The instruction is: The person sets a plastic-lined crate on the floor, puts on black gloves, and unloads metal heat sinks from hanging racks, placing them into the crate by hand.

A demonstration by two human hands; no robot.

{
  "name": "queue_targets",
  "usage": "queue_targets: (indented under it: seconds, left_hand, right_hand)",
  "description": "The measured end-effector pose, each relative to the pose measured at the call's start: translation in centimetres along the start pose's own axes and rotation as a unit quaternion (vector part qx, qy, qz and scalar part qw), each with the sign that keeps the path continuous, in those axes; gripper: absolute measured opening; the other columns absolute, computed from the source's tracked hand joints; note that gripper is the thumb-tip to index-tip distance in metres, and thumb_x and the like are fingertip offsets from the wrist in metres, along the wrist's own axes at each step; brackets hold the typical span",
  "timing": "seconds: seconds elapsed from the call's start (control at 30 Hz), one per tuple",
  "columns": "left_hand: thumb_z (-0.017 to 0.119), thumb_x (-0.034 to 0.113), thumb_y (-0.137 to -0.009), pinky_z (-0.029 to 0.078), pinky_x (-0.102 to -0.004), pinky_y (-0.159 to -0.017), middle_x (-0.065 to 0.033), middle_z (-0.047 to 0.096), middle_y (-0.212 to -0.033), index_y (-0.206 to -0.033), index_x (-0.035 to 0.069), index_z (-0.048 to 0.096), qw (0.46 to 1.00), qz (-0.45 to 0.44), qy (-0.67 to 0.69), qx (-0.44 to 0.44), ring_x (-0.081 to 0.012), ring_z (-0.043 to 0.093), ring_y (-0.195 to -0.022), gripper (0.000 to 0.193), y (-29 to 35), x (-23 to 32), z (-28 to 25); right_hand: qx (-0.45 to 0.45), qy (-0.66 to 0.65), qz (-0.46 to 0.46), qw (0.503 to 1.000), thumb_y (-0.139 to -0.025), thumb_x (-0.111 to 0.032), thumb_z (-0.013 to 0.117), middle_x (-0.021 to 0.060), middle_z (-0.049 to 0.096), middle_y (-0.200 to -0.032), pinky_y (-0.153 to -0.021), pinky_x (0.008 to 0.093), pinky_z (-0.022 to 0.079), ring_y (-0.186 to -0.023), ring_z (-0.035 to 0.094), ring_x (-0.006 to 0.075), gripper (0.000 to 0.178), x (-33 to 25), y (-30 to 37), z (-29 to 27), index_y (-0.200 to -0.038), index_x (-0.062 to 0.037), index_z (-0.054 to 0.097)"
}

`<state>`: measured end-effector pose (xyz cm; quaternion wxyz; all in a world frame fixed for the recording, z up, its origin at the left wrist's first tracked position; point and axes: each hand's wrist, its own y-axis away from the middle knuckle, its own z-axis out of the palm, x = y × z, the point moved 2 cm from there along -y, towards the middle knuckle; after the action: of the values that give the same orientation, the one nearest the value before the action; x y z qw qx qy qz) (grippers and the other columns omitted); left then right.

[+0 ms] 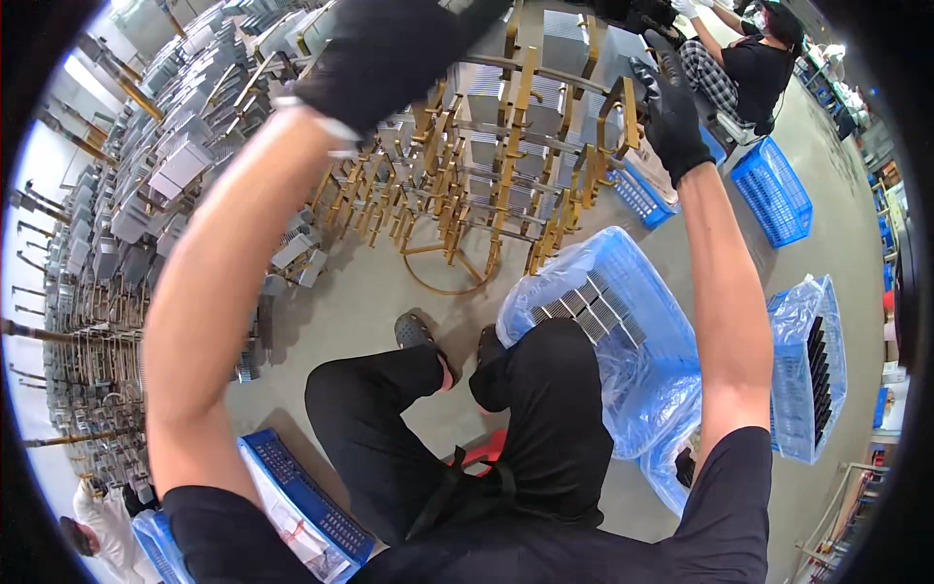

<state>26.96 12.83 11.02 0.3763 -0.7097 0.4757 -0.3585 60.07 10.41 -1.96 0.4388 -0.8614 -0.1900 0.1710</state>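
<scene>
My left hand [384,63], in a black glove, is raised at the upper edge in front of a brass-coloured hanging rack [516,146]. Motion smears its fingers, and a dark shape runs from it toward the top; I cannot tell whether that is a held thing. My right hand [673,127], gloved in black too, is up beside the rack's right-hand end hook [625,112]. Its fingers point upward and look apart, with nothing clearly between them. Grey finned metal pieces [567,44] show at the rack's upper part, while its lower hooks look bare.
By my right knee stands a plastic-lined blue crate [657,282] with finned pieces [589,311]. Another lined crate [812,389] holds dark parts. Blue baskets [773,195] and a seated person [744,68] are at the far right. Loaded racks [117,224] crowd the left; a blue crate [302,487] lies near my left side.
</scene>
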Motion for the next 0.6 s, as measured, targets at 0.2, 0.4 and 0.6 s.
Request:
queue_targets:
  seconds: [0.2, 0.4, 0.6]
  left_hand:
    - [0.055, 0.044, -0.098, 0.053, -0.0456, -0.084, -0.0159, 0.07, -0.111, -0.123, 0.006, 0.064, 0.984, 0.023, -0.169, -0.053, -0.0336, 0.067, -0.096, 0.046, 3.6, -4.9, 8.2]
    - [0.059, 0.035, -0.097, 0.055, -0.0434, -0.086, -0.0146, 0.071, -0.105, -0.115, 0.01, 0.069, 0.961, 0.083, -0.168, -0.204, -0.0348, 0.067, -0.096, 0.033, 2.9, -6.2, 9.7]
    - [0.056, 0.032, -0.102, 0.054, -0.0395, -0.09, -0.0132, 0.068, -0.122, -0.126, 0.01, 0.065, 0.969, 0.059, -0.06, -0.232, -0.0331, 0.066, -0.109, 0.033, 3.1, -9.4, 6.7]
  right_hand:
    - [0.014, -0.091, 0.098, 0.991, -0.091, 0.004, 0.051, 0.0186, 0.053, -0.139, -0.112, 0.0372, 0.037, -0.132, 0.049, 0.0302, 0.034, -1.7, -1.3, 0.9, -0.125, 0.0023, 0.06]
    - [0.019, -0.066, 0.157, 0.985, -0.095, -0.005, 0.056, 0.0151, 0.058, -0.125, -0.094, 0.0373, 0.048, -0.109, 0.061, 0.0283, 0.02, 0.5, -0.3, 1.2, -0.111, 0.004, 0.063]
    - [0.088, -0.226, 0.297, 0.924, -0.09, 0.002, 0.058, 0.0179, 0.058, -0.116, -0.087, 0.0379, 0.05, -0.104, 0.061, 0.0322, 0.022, -6.3, -1.1, 2.2, -0.111, 0.0012, 0.065]
